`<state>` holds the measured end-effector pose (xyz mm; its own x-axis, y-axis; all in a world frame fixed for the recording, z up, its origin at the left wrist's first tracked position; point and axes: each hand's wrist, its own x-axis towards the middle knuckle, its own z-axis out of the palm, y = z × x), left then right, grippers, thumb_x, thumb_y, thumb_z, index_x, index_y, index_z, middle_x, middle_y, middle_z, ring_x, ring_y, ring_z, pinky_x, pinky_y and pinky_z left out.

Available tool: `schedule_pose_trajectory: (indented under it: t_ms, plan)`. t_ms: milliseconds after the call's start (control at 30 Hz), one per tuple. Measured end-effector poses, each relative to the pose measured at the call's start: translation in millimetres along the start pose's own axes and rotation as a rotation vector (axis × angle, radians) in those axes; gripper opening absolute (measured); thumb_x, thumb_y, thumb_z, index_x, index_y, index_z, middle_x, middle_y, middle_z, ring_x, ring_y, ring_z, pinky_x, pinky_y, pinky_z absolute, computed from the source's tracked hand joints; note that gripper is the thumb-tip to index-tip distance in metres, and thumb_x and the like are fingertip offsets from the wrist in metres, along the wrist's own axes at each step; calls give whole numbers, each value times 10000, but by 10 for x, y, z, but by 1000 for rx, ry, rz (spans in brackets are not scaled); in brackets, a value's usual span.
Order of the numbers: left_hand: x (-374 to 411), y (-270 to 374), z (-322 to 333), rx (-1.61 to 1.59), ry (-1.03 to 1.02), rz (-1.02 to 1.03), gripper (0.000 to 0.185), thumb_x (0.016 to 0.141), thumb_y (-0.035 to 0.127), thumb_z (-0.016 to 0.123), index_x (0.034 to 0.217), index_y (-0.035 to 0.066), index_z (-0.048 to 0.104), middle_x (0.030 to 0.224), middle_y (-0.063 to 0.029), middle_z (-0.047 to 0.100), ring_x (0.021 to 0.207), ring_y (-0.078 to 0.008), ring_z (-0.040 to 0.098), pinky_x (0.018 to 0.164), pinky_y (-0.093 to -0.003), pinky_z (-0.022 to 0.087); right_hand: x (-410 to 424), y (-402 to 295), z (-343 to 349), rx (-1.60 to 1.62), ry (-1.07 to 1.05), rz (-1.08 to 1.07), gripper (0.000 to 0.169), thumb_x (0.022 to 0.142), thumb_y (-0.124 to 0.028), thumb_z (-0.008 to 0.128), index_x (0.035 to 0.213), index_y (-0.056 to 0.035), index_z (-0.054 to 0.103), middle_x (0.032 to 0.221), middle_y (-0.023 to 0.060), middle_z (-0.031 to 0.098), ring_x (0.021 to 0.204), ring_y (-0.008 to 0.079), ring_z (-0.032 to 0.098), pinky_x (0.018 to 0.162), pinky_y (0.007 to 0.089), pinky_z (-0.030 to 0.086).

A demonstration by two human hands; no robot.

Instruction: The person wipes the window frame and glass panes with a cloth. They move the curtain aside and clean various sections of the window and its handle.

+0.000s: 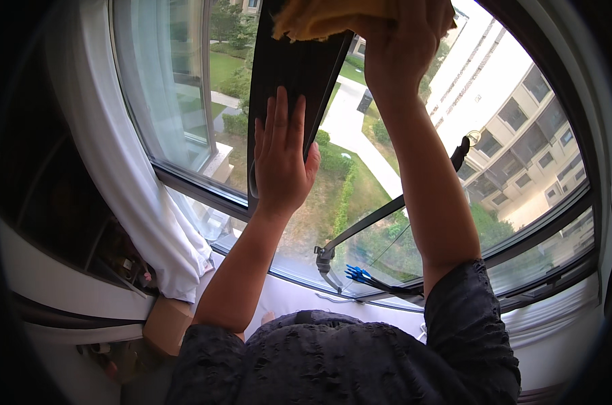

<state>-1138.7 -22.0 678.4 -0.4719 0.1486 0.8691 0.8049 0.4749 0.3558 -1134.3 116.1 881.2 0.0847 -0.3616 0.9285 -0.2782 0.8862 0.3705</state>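
My left hand (281,157) lies flat with spread fingers against a dark window frame post (301,66), holding nothing. Higher up at the top edge, my right hand (402,55) grips a yellow cloth (336,17), which rests over the upper part of the same post. Part of the cloth and the fingertips of my right hand are cut off by the picture's edge. Window glass (356,167) stretches on both sides of the post, with lawns, paths and buildings outside.
A bow (356,220) and several blue-ended arrows (359,274) stand by the window, below my right forearm. A white curtain (128,167) hangs on the left. A cardboard box (167,325) is at lower left. A black window handle (460,153) appears right of my right forearm.
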Motion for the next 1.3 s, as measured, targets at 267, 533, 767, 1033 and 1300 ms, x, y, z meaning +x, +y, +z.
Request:
schedule_pose_trajectory:
  t_ms: [267,533,767,1033,1300]
  plan:
    - [-664,-431,-496,-210,-87,-134,500,898,25,599,1395,68,573,1474,-187,521,1316,-363,543,1090,-438,442,-742,-897,419,-114,-420,91,604,735,-291,779,1321,-371,660,1546,-62,475,1444,288,382,1169,655,125]
    - [-1226,-673,-982,-233,-115,-382,194,914,5,597,1058,24,725,1040,-134,742,976,-311,705,869,-389,552,-992,-662,384,-87,-419,-121,638,655,-402,785,1284,-372,682,1516,-90,516,1424,189,445,1198,565,213]
    - [-1423,-671,-953,-237,-217,-346,184,905,-7,606,1033,38,732,1008,-124,745,924,-311,707,834,-380,565,-869,-699,498,-222,-264,51,553,748,-327,743,1297,-366,687,1523,-69,509,1441,264,409,1193,571,210]
    - [-1548,-826,-1261,-158,-345,-306,188,900,-21,614,1025,53,732,971,-120,733,924,-311,698,796,-379,555,-2626,-1346,44,-94,-357,249,305,881,-98,695,1175,-142,762,1421,-8,589,1369,244,454,1159,407,297]
    - [-1637,-857,-1314,-162,-420,-326,200,889,-22,614,1024,49,744,985,-128,739,940,-319,696,832,-383,548,-3365,-1499,-327,151,-828,57,528,793,-122,697,1298,-276,678,1432,-87,559,1364,152,466,1197,403,315]
